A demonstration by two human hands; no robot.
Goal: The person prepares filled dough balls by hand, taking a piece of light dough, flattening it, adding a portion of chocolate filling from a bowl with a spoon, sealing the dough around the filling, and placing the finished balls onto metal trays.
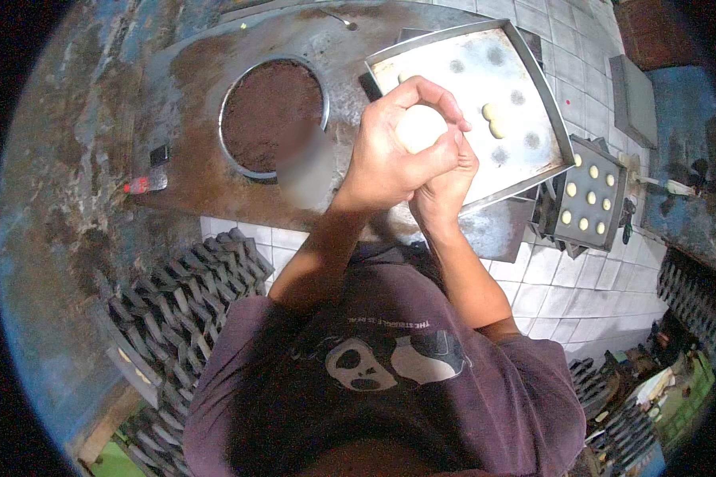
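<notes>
A smooth, pale dough ball (420,129) sits in the curl of my left hand (375,155), whose thumb and fingers wrap around it. My right hand (447,181) is closed and pressed against the ball's right side, its fingers partly hidden behind my left thumb and fingertips. Both hands are raised over the near left part of a metal baking tray (553,127). On that tray two small dough pieces (493,121) lie touching each other, among several dark round marks. Left of my hands stands a round metal bowl (223,131) holding brown crumbly filling (270,103).
The worn metal worktable (191,79) carries a small red-capped item (139,185) and a dark small box (160,155) at left. A spoon (348,25) lies at the far edge. Rightward, a lower tray (601,229) holds several dough balls. Stacked dark slatted racks (175,306) stand near left.
</notes>
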